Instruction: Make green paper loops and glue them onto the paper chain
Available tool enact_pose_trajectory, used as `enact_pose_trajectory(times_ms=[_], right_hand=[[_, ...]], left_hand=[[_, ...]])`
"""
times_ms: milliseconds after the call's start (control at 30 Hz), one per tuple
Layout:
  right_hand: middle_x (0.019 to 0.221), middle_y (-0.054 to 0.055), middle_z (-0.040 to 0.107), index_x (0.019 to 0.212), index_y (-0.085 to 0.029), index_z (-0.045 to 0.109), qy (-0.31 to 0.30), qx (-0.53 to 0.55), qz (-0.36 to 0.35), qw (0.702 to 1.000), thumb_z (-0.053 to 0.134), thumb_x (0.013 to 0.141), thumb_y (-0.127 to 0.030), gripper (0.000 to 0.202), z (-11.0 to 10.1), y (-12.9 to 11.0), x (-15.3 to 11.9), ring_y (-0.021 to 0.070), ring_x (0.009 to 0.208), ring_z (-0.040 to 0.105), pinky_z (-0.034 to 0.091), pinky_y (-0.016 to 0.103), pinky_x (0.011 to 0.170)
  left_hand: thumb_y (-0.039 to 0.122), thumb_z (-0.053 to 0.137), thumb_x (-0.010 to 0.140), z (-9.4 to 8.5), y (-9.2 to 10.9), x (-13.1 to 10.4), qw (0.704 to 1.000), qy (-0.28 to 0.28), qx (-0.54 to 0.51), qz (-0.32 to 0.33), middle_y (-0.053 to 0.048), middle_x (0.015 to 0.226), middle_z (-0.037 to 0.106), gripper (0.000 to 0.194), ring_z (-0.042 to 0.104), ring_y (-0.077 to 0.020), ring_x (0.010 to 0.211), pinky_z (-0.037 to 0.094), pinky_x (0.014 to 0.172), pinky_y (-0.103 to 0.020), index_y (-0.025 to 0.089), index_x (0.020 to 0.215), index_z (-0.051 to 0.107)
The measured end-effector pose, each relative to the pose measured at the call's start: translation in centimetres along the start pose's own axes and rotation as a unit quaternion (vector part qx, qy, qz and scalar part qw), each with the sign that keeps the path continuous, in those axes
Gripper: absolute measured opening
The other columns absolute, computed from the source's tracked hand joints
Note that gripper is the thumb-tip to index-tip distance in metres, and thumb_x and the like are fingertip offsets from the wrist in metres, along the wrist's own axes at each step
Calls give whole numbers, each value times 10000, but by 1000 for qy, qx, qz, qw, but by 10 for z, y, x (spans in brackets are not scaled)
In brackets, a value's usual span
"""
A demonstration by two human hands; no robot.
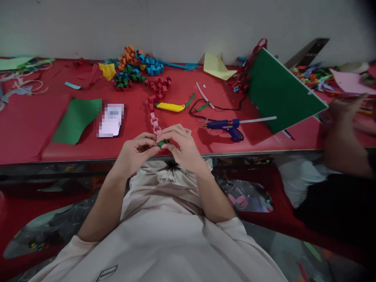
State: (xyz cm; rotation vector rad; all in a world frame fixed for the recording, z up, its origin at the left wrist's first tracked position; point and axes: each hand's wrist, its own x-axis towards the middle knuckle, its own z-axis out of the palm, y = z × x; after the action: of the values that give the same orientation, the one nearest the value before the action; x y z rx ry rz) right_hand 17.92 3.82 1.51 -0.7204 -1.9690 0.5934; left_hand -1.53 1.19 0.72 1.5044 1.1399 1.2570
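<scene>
At the table's front edge, my left hand (138, 150) and my right hand (182, 147) meet, fingertips pinching a small green paper piece (161, 143) between them. Fingers partly hide it. A pink paper chain (154, 120) runs up from my fingers and joins a red paper chain (158, 89). Beyond that lie green, orange and blue paper chains (128, 58). The yellow cutter (170, 107) rests right of the pink links. To the right of my hands stands a blue glue gun (225, 125) with a clear glue stick in its back.
A phone (111, 120), green paper (78, 119) and red sheets (32, 125) lie to the left on the red table (129, 150). A green board (284, 92) leans at the right. Another person's hand (343, 125) is at the far right. Yellow paper (216, 67) lies at the back.
</scene>
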Motion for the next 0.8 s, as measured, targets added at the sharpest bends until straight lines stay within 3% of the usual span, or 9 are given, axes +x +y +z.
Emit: enact_pose_trajectory(times_ms=[133, 267, 433, 667, 733, 800], right_hand=[[1234, 82, 678, 1113, -264, 682, 89, -13, 44, 995, 675, 961, -409, 210, -2, -7, -4, 231, 1188, 622, 447, 418, 1019], [1141, 75, 686, 999, -249, 712, 107, -5, 51, 993, 713, 938, -372, 137, 3, -8, -9, 211, 1117, 649, 483, 399, 1001], [1097, 66, 696, 970, -258, 744, 135, 35, 45, 989, 708, 939, -295, 59, 6, -6, -8, 195, 1063, 672, 529, 378, 954], [1004, 40, 684, 924, -232, 725, 137, 77, 90, 983, 701, 914, -245, 30, 6, -7, -7, 172, 957, 660, 530, 340, 915], [977, 39, 670, 906, -218, 699, 118, 116, 114, 980, 698, 918, -287, 70, 6, -5, -8, 165, 919, 641, 524, 316, 866], [955, 38, 652, 891, -212, 667, 88, 177, 142, 970, 688, 926, -340, 134, 6, -1, -9, 161, 888, 621, 516, 297, 823]], left_hand=[[315, 861, 737, 7, -6, 2, 996, 81, -9, 32, -44, 961, 675, 135, 659, -159, 896, 543, 773, -262, 211, 786, 791], [321, 874, 719, 22, -9, 3, 987, 144, -60, 29, -17, 880, 656, 131, 641, -134, 828, 526, 742, -249, 225, 766, 798], [366, 875, 736, 32, -8, 0, 984, 147, -99, 9, 0, 743, 651, 174, 590, -113, 704, 499, 680, -243, 216, 786, 802], [410, 803, 830, 31, -5, -8, 985, 160, 41, 40, -19, 762, 702, 229, 623, -139, 698, 506, 661, -255, 185, 825, 765], [444, 825, 808, 29, -4, -7, 979, 175, 67, 76, -36, 875, 722, 292, 645, -145, 733, 528, 682, -259, 194, 942, 756], [488, 864, 755, 25, -3, -4, 966, 173, 114, 154, -89, 1145, 714, 480, 679, -190, 918, 563, 789, -301, 224, 1133, 732]])
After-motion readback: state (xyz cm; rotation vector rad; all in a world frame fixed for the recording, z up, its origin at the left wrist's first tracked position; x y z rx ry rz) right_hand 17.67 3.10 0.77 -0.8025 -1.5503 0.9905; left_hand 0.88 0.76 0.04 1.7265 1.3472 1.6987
